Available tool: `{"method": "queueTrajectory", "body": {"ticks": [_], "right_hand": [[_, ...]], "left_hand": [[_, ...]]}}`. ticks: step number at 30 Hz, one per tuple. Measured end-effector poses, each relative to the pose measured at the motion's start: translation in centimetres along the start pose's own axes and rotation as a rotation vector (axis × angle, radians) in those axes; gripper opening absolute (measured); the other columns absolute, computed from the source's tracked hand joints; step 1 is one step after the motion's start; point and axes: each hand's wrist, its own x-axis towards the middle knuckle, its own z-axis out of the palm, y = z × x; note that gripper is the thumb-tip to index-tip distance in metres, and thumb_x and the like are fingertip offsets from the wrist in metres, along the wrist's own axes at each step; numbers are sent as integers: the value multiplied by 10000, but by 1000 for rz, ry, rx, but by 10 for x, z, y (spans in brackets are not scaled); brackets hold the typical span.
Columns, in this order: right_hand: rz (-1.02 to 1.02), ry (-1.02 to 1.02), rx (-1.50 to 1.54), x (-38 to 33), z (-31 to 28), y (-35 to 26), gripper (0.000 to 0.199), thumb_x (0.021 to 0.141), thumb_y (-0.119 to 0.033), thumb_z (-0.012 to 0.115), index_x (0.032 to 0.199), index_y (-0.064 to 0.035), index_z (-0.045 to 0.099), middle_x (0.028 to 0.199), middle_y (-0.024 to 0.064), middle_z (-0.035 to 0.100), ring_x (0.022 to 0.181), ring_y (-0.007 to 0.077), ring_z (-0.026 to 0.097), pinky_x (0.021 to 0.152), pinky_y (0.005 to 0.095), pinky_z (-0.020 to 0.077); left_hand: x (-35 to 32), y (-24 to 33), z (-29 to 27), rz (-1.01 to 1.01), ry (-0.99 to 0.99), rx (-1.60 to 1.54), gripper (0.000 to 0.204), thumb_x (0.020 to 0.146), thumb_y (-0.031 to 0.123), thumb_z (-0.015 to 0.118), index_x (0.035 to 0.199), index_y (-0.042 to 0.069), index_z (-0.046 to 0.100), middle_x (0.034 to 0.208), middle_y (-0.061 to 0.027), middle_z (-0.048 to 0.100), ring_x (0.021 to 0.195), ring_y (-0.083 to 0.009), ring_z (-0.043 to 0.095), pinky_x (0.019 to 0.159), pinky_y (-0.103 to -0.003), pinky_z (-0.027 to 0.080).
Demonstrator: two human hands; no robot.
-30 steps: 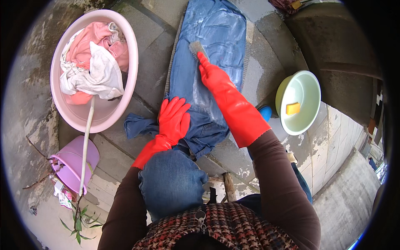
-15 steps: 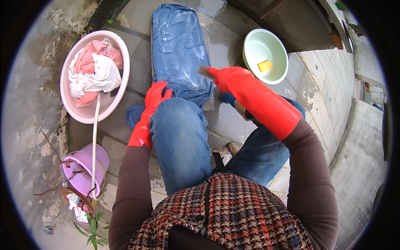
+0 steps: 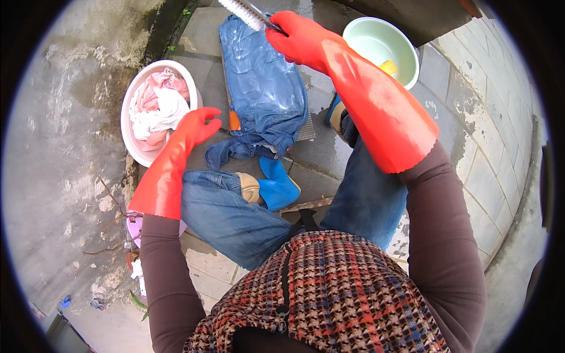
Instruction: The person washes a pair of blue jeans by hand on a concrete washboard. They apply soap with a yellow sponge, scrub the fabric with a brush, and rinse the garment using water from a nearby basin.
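Note:
Both my hands wear long red rubber gloves. My right hand (image 3: pixel 300 40), raised near the top of the view, grips a scrub brush (image 3: pixel 250 13) with white bristles. Below and left of it lies a pair of blue jeans (image 3: pixel 265 88), folded long, with whitish suds on the cloth. The jeans rest on a ribbed washboard (image 3: pixel 307 130), mostly hidden beneath them. My left hand (image 3: pixel 199 126) hovers between the jeans and the pink basin (image 3: pixel 126 126), fingers apart and holding nothing. An orange patch (image 3: pixel 234 120), perhaps a soap bar, shows at the jeans' left edge.
Pink and white laundry (image 3: pixel 159 112) fills the pink basin. A pale green basin (image 3: pixel 382 41) with a yellow block (image 3: pixel 388 67) stands at the far right. My blue shoe (image 3: pixel 279 185) is just below the jeans. A purple bucket (image 3: pixel 135 226) sits partly behind my left arm.
My left hand has let go of the jeans and moved left and up. My right hand has lifted the brush up and left. My left knee has swung outward, uncovering the blue shoe.

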Motion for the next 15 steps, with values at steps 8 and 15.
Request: {"method": "queueTrajectory", "body": {"ticks": [8, 15], "right_hand": [[99, 8, 150, -4, -17, 3, 508, 988, -350, 593, 1402, -57, 591, 905, 101, 701, 726, 184, 663, 666, 376, 551], [66, 58, 306, 5, -12, 12, 418, 1009, -310, 603, 1320, -31, 611, 895, 88, 686, 709, 181, 654, 627, 368, 541]], "left_hand": [[5, 105, 201, 380, 284, 724, 553, 787, 323, 804, 1303, 142, 721, 1320, -215, 694, 1204, -381, 668, 1010, -457, 529], [28, 65, 118, -191, 660, -483, 290, 985, 297, 665, 1055, 17, 689, 918, -141, 723, 828, -253, 694, 775, -385, 555]]}}
